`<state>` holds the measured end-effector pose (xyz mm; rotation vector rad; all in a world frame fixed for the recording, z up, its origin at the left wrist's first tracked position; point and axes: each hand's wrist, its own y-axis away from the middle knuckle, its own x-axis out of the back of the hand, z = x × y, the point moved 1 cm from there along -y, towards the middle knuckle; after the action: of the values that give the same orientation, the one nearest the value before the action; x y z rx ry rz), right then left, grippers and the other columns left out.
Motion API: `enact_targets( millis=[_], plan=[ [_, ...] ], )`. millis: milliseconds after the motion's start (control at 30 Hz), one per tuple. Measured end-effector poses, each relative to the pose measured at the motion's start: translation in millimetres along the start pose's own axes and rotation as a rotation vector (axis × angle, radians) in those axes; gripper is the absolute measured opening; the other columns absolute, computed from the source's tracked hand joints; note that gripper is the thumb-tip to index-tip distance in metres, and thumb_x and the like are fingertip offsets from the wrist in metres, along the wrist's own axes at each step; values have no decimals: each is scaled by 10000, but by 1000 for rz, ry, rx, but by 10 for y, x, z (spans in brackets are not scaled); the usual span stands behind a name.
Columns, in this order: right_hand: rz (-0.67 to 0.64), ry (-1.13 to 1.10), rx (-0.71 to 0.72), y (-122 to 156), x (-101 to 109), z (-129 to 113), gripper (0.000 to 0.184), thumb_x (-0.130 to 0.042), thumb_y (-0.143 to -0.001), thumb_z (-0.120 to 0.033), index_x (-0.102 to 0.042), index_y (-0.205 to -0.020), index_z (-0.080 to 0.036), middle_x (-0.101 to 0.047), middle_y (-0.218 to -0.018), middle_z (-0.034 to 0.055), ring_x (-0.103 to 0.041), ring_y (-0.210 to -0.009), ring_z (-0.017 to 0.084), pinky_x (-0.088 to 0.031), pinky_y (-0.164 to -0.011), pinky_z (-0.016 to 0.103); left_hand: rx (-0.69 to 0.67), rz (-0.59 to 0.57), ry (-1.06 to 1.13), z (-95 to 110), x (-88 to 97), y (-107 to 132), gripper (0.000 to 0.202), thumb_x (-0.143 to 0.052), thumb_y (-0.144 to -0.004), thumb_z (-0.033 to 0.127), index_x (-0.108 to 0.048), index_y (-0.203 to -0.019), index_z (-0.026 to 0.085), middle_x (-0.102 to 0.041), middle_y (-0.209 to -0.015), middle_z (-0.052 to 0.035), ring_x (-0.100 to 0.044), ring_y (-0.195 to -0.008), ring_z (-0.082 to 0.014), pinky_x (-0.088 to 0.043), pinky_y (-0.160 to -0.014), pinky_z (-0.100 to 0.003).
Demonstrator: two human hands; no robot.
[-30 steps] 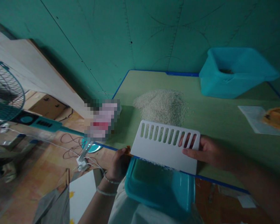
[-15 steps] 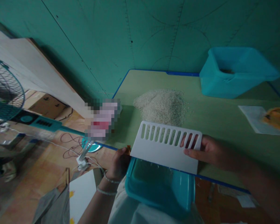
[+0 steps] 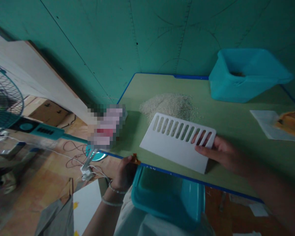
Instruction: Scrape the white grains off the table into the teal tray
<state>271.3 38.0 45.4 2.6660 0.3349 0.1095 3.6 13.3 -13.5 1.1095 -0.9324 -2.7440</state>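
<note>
Right hand: gripping slotted white plate by one end
Left hand: beside teal tub, grip unclear
Granular heap: on table, beyond plate

This looks like a makeshift workroom: green panelled wall, large pale board, cardboard box, fan.

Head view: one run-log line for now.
right hand: grips white slotted panel | panel: near side of grain pile on table | left hand: beside lower blue tub
</note>
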Motion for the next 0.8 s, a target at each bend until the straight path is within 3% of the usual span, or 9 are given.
enact_targets(
  millis=[167,333,567,800],
  plan=[
    [-31,45,-5,-17,12,-10,375,-702,-604,-460,-619,-862,-200,-702,-790,28,-640,-682,201,-507,-576,307,13,8,0,10,-3,1,190,-692,-538,278,-689,-692,168,-721,-617,-23,-688,-717,-271,-525,-750,-368],
    [-61,71,10,4,46,40,375,-675,-648,-476,-627,-895,-198,-694,-788,34,-626,-659,194,-489,-554,300,75,7,19,10,17,14,131,-696,-540,287,-658,-606,180,-681,-497,-6,-656,-511,-226,-526,-567,-325],
    [-76,69,7,44,39,24,370,-675,-647,-464,-636,-906,-203,-696,-840,46,-629,-722,211,-495,-609,313,27,-18,-3,-1,30,-6,175,-705,-535,310,-675,-655,186,-696,-540,-10,-688,-701,-276,-525,-732,-381],
    [-116,69,-50,60,30,25,402,-666,-654,-475,-630,-947,-202,-679,-784,31,-599,-603,167,-458,-483,267,118,-44,-48,35,-54,39,176,-701,-535,331,-672,-622,181,-676,-502,-25,-684,-739,-304,-517,-756,-408]
  ],
)
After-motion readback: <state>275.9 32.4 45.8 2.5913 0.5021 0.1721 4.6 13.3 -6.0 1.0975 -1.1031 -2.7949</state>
